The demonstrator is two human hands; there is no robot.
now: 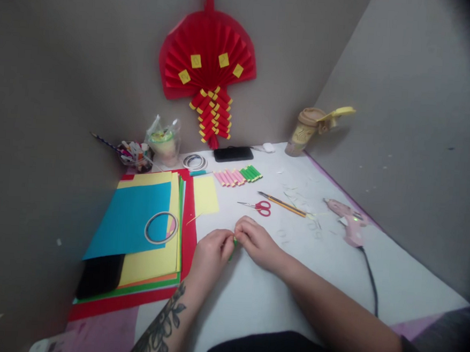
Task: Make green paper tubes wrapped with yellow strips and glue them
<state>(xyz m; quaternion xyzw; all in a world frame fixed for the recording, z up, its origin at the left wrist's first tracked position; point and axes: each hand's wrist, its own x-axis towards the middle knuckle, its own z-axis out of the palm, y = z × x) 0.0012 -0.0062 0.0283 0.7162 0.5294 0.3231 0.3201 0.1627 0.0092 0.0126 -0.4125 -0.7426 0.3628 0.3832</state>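
Over the white tabletop, my left hand (pixel 213 248) and my right hand (pixel 256 243) meet, fingertips pinched together. Between them shows a small green paper roll (pixel 235 241), mostly hidden by the fingers. Beyond the hands lie red-handled scissors (pixel 263 208), with a yellow pencil (pixel 288 206) to their right. Farther back is a row of small pink paper rolls (pixel 229 178), joined on its right by similar green paper rolls (pixel 251 173) with yellow ends. A pale yellow paper sheet (pixel 206 194) rests to the left of the scissors.
Stacked coloured paper (pixel 136 206) covers the left side, with a tape roll (pixel 146 228) on top. A pink glue gun (pixel 351 223) with a black cord lies right. At the back are a phone (pixel 233 154), a lidded cup (pixel 301 132) and a pen holder (pixel 135 156). A red paper fan (pixel 210 51) hangs behind.
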